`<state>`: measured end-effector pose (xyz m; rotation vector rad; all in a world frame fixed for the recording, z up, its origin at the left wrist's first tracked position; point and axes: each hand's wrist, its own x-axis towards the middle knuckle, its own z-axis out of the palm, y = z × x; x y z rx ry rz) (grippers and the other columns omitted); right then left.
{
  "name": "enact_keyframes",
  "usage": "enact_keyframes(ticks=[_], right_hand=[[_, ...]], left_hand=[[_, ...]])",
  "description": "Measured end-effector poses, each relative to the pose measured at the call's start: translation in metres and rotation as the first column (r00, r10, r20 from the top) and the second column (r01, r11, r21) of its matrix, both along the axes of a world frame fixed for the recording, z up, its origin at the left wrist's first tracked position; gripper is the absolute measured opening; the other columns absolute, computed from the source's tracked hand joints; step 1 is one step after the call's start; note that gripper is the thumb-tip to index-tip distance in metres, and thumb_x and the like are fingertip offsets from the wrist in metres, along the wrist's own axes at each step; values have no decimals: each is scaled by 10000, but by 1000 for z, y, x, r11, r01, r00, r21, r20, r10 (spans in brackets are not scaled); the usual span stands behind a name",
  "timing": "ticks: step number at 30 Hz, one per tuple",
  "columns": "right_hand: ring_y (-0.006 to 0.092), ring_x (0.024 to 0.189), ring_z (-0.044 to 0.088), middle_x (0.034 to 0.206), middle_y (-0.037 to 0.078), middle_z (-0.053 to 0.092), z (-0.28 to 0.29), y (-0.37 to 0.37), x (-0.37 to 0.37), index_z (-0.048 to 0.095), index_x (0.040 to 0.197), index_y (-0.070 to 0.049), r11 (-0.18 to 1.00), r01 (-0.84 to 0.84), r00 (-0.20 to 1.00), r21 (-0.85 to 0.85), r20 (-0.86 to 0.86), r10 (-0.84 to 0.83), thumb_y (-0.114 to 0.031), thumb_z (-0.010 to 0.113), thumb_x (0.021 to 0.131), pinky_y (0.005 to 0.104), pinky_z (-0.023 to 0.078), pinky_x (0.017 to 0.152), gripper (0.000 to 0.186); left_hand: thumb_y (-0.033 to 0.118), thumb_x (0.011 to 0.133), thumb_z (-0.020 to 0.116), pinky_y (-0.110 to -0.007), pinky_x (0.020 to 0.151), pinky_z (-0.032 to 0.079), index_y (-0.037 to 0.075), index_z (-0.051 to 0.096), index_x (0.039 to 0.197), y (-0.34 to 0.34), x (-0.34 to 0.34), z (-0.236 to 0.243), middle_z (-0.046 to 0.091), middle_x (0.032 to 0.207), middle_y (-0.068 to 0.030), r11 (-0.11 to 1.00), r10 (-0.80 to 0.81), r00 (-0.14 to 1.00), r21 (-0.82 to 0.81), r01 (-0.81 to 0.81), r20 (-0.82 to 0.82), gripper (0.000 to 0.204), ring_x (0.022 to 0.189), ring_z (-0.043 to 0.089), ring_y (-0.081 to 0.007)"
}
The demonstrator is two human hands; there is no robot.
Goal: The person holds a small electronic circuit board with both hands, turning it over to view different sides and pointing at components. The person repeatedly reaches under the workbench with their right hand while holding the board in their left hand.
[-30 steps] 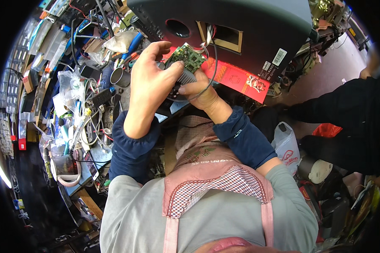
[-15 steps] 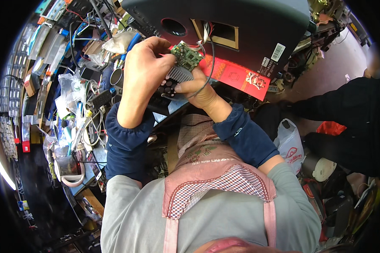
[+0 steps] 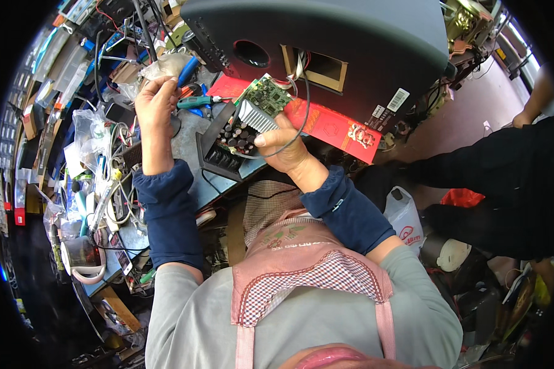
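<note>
My right hand (image 3: 287,146) grips an amplifier module with its thumb and fingers. The module has a green circuit board (image 3: 269,96), a finned silver heatsink (image 3: 256,117) and a cluster of dark round capacitors (image 3: 239,139). A black panel (image 3: 218,161) forms its lower left part. Cables link it toward a rectangular cutout in the big black speaker cabinet (image 3: 363,55). Off to the left, my left hand (image 3: 156,107) is raised with fingertips pinched together; anything between them is too small to make out. Beside those fingertips lie a teal-handled screwdriver (image 3: 194,103) and a blue handle (image 3: 188,71).
A red printed card (image 3: 335,126) lies under the cabinet's near edge. Tangled cables (image 3: 120,200) and clear plastic bags (image 3: 91,138) crowd the bench at left. A person in dark clothing (image 3: 492,178) is at the right, near a white plastic bag (image 3: 404,215).
My left hand has left the circuit board and moved left, toward the screwdriver. My right hand keeps hold of the module, whose capacitors and black panel now show more fully.
</note>
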<state>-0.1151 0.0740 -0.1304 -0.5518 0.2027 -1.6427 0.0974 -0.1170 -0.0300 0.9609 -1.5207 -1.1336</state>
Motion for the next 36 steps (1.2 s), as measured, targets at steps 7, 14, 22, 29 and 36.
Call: enact_keyframes(ticks=[7, 14, 22, 29, 36], right_hand=[[252, 1237, 685, 1360, 96, 724, -11, 6, -4, 623, 1457, -4, 995, -25, 1000, 98, 5, 25, -14, 746, 685, 353, 503, 1133, 782], [333, 1297, 697, 1363, 144, 741, -11, 1, -3, 588, 1491, 17, 999, -7, 995, 39, 101, 3, -41, 734, 649, 460, 516, 1194, 857], [361, 1295, 692, 1385, 159, 705, 1, 2, -3, 529, 1558, -27, 997, -56, 992, 44, 116, 50, -104, 657, 591, 470, 523, 1210, 979], [365, 1361, 648, 1437, 192, 666, -4, -1, -6, 486, 1578, 26, 999, -48, 991, 22, 128, 44, -143, 640, 592, 465, 450, 1277, 1012], [323, 1229, 711, 1308, 143, 725, 2, 2, -4, 572, 1504, -34, 996, -50, 988, 71, 151, 38, -115, 614, 586, 440, 554, 1159, 923]], left_hand=[[135, 1011, 809, -227, 654, 463, -3, 818, 1074, -25, -20, -46, 749, 845, -8, 994, 74, 996, -78, -77, -43, 152, 704, 628, -67], [121, 1033, 818, -245, 820, 559, -25, 797, 1169, 44, -40, -19, 781, 984, -6, 977, -187, 982, -106, 185, -8, 201, 860, 683, -73], [404, 816, 1003, -402, 960, 579, 16, 742, 1364, 92, -43, -1, 773, 1230, -121, 859, -428, 816, -103, 501, 389, 721, 1089, 725, -257], [430, 780, 1001, -427, 941, 597, -12, 759, 1268, 113, -55, 8, 773, 1171, -193, 865, -211, 839, -304, 399, 502, 701, 1079, 762, -346], [445, 776, 998, -434, 940, 599, -13, 761, 1263, 115, -57, 5, 765, 1153, -202, 872, -199, 844, -302, 384, 498, 710, 1079, 761, -360]])
